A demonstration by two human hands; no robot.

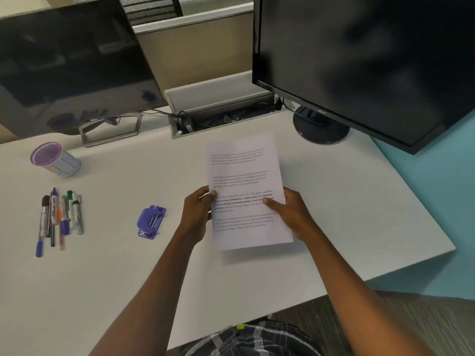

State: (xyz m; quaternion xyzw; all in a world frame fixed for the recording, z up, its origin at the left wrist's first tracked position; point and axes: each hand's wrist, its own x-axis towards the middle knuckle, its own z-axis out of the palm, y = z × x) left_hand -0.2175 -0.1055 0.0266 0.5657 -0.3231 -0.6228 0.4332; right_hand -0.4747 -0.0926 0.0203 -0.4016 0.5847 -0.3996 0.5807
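Plaid cloth (246, 340): on my feed it is sitting closest to the lens, at the bottom centre of the frame, with both forearms rising past it.
Left hand (198, 214): it is pinching the left edge of the printed paper (246, 176), thumb on top and fingers curling behind.
Right hand (290, 214): it is gripping the right edge the same way, thumb pressing on the text, fingers hidden under the page.
Printed paper: it is being held just right of the frame's centre, top leaning slightly left, throwing a shadow on the desk (128, 273) under its lower edge. I am not able to tell whether it is one page or several.
Hole punch (151, 222): the blue one is lying near the left hand, to its left and not touching it.
Pens (60, 217): they are lying in a bunch at the left of the frame.
Cup (55, 159): it is standing above the pens.
Cable tray (221, 111): it is sitting open above the paper.
Monitors: a dark left screen (72, 65) is filling the upper left, a dark right screen (372, 60) the upper right.
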